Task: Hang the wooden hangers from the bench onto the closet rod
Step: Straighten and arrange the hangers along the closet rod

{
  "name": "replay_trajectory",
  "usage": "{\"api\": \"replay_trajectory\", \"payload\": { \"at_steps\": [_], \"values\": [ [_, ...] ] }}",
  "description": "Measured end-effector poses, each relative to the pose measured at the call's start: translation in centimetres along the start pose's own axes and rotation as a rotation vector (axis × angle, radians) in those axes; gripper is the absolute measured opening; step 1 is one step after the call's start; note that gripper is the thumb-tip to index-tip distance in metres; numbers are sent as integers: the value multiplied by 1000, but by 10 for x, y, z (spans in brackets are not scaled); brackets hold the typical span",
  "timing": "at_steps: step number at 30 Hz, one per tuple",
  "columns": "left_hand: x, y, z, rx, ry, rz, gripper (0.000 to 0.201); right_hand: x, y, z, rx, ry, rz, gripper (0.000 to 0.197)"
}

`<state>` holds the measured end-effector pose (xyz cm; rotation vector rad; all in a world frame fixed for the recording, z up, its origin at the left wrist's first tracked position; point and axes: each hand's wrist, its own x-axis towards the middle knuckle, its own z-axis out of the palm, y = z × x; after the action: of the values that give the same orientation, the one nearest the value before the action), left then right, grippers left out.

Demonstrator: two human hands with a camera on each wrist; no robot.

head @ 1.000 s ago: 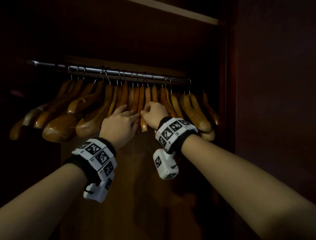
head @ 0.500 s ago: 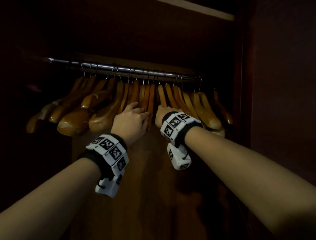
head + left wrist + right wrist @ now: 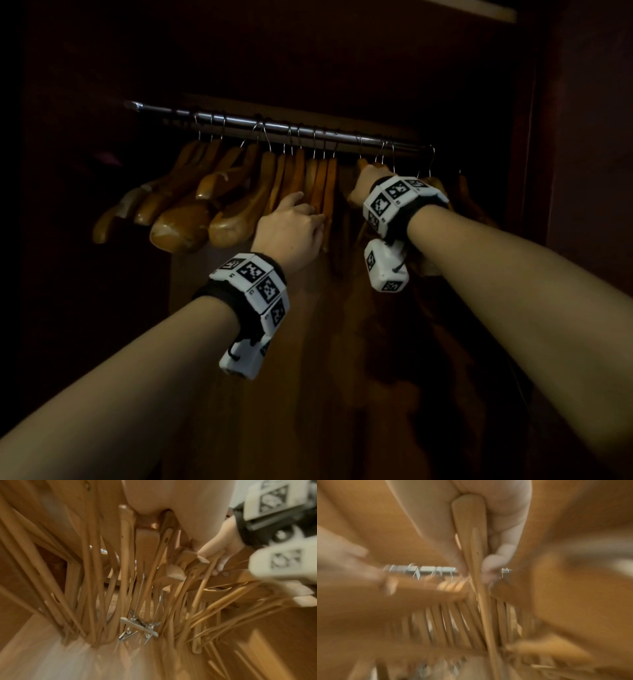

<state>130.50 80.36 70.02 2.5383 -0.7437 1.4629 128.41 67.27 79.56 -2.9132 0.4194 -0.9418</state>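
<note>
Several wooden hangers (image 3: pixel 239 205) hang by metal hooks from the closet rod (image 3: pixel 274 126). My left hand (image 3: pixel 308 214) reaches into the middle group, fingers curled round the arm of a hanger (image 3: pixel 323 192); the left wrist view shows that hanger's end (image 3: pixel 147 534) wedged between thumb and fingers. My right hand (image 3: pixel 364 186) grips a hanger near its neck in the right group, just under the rod. In the blurred right wrist view that hanger (image 3: pixel 471 534) sits between my thumb and curled fingers (image 3: pixel 496 561). A dark gap separates the two groups.
The closet's dark side wall (image 3: pixel 582 171) stands close on the right, and a pale shelf edge (image 3: pixel 479 10) runs above. Behind the hangers is the wooden back panel (image 3: pixel 325 377). Clip hangers (image 3: pixel 139 626) dangle among the wooden ones. The rod's left end is bare.
My hands were side by side in the middle of the row. The right hand has slid right and up with its hangers, opening a gap; the left stays on the middle group.
</note>
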Motion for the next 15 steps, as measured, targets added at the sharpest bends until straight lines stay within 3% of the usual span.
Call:
{"api": "replay_trajectory", "payload": {
  "at_steps": [5,11,15],
  "values": [
    [-1,-3,2,-1,36,24,38,-9,6,4,-26,13,-5,52],
    [-4,0,6,-20,117,54,35,-36,29,7,100,-6,-21,33],
    [-25,8,18,-15,316,175,39,-63,44,5,275,-50,-9,32]
  ]
}}
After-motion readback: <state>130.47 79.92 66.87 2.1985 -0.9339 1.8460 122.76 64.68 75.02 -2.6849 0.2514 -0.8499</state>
